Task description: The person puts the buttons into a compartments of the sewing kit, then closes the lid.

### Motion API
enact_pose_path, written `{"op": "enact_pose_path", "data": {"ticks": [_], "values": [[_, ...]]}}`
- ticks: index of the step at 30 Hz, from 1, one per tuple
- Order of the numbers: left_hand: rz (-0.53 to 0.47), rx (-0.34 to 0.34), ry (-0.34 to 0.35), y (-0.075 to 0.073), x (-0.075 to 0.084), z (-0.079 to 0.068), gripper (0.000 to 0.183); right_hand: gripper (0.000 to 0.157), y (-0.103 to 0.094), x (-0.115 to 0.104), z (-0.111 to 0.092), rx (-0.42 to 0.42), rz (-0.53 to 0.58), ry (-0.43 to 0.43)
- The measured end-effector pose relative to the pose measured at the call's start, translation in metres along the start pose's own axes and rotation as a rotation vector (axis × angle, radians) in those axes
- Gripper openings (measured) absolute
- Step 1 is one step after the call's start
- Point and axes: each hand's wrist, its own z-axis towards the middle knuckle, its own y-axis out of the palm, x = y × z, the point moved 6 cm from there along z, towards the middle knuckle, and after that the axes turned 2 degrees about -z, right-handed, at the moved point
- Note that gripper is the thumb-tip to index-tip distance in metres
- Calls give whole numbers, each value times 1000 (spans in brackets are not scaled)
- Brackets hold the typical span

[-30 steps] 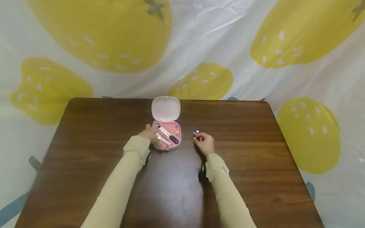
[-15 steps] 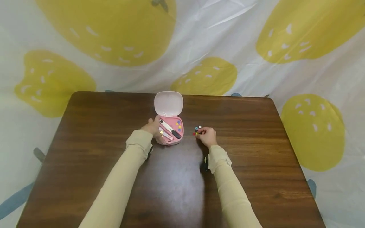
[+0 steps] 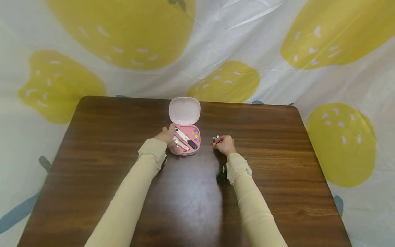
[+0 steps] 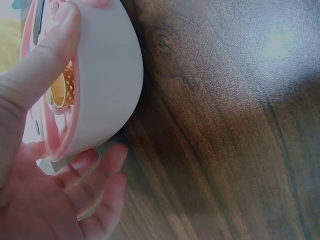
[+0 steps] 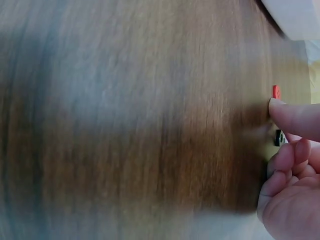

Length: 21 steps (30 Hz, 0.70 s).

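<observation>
A pink and white sewing kit box (image 3: 184, 110) stands with its lid up near the table's back edge. My left hand (image 3: 166, 137) grips its left side. In the left wrist view the thumb (image 4: 60, 40) lies over the rim, and the other fingers curve beside the wall. A gold thimble (image 4: 63, 89) shows inside the box. To the right, my right hand (image 3: 226, 144) reaches into a small cluster of buttons with curled fingers. A red button (image 5: 276, 92) shows past the thumb tip and a black button (image 5: 279, 137) between thumb and fingers. Whether any is pinched is hidden.
The box tray holds a white and black seam ripper-like tool (image 3: 186, 138), a pale strip with markings (image 3: 182, 144) and several yellow and blue buttons (image 3: 195, 135). A brown wooden table (image 3: 123, 116) lies beneath. A fruit-patterned cloth (image 3: 265, 20) hangs behind it.
The head view has shifted slightly, so everything sits a little higher and farther right. The left hand stays on the box, and the right hand stays at the buttons.
</observation>
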Motion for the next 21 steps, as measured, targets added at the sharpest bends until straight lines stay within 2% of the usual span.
{"op": "enact_pose_path", "data": {"ticks": [11,14,21], "values": [[-24,5,-6,-2,1,-2,119,13,-6,-2,1,11,-6,-67],[-22,3,-4,-2,1,-3,119,14,-8,-4,4,18,33,-91],[-27,8,3,-3,4,-8,116,14,-13,-34,12,-9,144,-167]]}}
